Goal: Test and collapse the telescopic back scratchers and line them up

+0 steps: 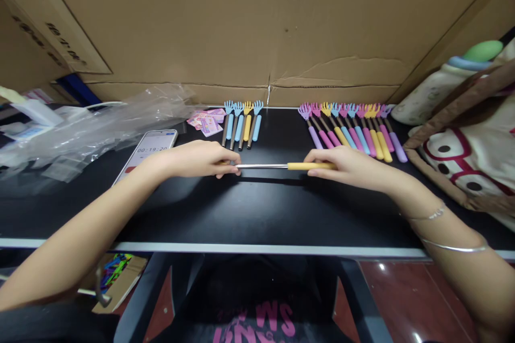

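Between my two hands a back scratcher [263,166] is held level above the black table, its silver rod drawn out. My left hand [207,159] pinches its left end, so that end is mostly hidden by the fingers. The yellow handle sits in the closed fingers of my right hand [341,166]. Behind my left hand, blue and yellow scratcher heads on dark rods [241,123] lie with loose blue and yellow handles beside them. Behind my right hand, a row of back scratchers [350,131] in purple, pink, yellow and blue lies side by side.
A phone [155,143] showing a timer lies left, beside clear plastic bags [100,123]. Small printed cards [209,120] lie at the back. A bottle [438,88] and a cloth bag [475,158] stand right. Cardboard [241,21] walls the back; a box of colourful pieces [120,278] sits below.
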`<action>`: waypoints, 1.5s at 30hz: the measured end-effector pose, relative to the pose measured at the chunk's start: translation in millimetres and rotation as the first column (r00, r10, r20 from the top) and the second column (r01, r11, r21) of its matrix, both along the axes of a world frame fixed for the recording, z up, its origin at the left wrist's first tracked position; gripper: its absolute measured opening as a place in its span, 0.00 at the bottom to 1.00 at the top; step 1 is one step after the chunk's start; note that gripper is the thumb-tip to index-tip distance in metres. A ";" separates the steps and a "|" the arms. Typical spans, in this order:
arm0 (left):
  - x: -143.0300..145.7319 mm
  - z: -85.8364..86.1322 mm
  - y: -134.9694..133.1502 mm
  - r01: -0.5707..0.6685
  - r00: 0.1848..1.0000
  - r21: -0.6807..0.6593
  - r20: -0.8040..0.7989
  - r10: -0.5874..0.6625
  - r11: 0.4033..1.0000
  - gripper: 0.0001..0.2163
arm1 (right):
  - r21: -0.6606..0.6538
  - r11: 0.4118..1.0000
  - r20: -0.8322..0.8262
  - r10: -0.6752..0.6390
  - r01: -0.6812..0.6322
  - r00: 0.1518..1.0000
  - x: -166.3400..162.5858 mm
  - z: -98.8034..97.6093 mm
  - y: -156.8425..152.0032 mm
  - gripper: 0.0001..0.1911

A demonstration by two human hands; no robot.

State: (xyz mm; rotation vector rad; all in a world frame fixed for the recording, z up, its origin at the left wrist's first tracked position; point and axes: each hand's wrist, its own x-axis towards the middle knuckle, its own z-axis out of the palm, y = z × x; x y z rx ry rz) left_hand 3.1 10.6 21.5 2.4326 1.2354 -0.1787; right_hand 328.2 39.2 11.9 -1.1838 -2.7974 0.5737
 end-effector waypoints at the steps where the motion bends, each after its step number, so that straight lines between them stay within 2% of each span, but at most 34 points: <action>1: -0.7 0.0 0.4 0.000 1.000 0.009 -0.001 0.000 1.000 0.14 | -0.009 1.000 0.032 0.022 -0.022 0.999 -0.3 -0.7 -0.1 0.19; 4: -1.5 0.3 1.0 0.011 1.000 0.065 0.000 -0.011 0.998 0.14 | -0.018 0.999 0.073 0.052 -0.051 0.996 -1.9 -3.1 -1.1 0.19; 7: -1.0 0.1 1.3 0.020 1.000 0.182 -0.025 -0.015 0.983 0.14 | -0.007 0.999 0.081 0.050 -0.049 0.995 -3.7 -4.4 -2.1 0.20; 13: -0.1 -4.5 1.2 0.065 0.994 0.435 -0.107 -0.021 0.898 0.14 | -0.064 0.998 0.072 0.030 -0.025 0.997 -3.5 -3.5 -2.2 0.24; 17: -0.2 -6.3 0.7 0.108 0.989 0.530 -0.143 -0.036 0.841 0.15 | -0.148 0.987 0.013 0.057 -0.055 0.998 -2.8 0.7 -3.4 0.26; 21: 0.6 -6.8 0.0 0.114 0.988 0.566 -0.148 -0.035 0.817 0.17 | -0.127 0.991 0.001 0.037 -0.036 0.999 -3.2 2.6 -3.3 0.26; 29: 7.3 -4.2 -4.8 0.096 0.978 0.479 -0.207 0.006 0.872 0.17 | 0.133 0.991 0.058 -0.035 0.027 0.998 -3.6 -3.0 -1.3 0.23; 33: 8.5 0.9 -6.7 0.055 0.991 0.348 -0.130 -0.010 0.936 0.17 | 0.248 0.969 0.090 -0.049 0.026 0.995 -4.0 -5.4 -2.2 0.21; 37: 5.1 4.5 -5.5 0.021 1.000 0.159 -0.018 -0.019 0.987 0.17 | 0.384 0.923 0.081 -0.032 -0.002 0.996 -4.0 -10.2 -2.3 0.19; 41: 0.1 4.0 -1.5 0.030 0.996 -0.017 0.089 -0.028 0.999 0.14 | 0.533 0.844 0.051 0.023 -0.047 0.998 -5.2 -13.0 -4.1 0.18; 45: -1.0 2.9 0.4 0.045 0.989 -0.086 0.145 -0.032 0.995 0.16 | 0.599 0.799 0.048 0.035 -0.057 0.998 -7.0 -12.1 -6.4 0.19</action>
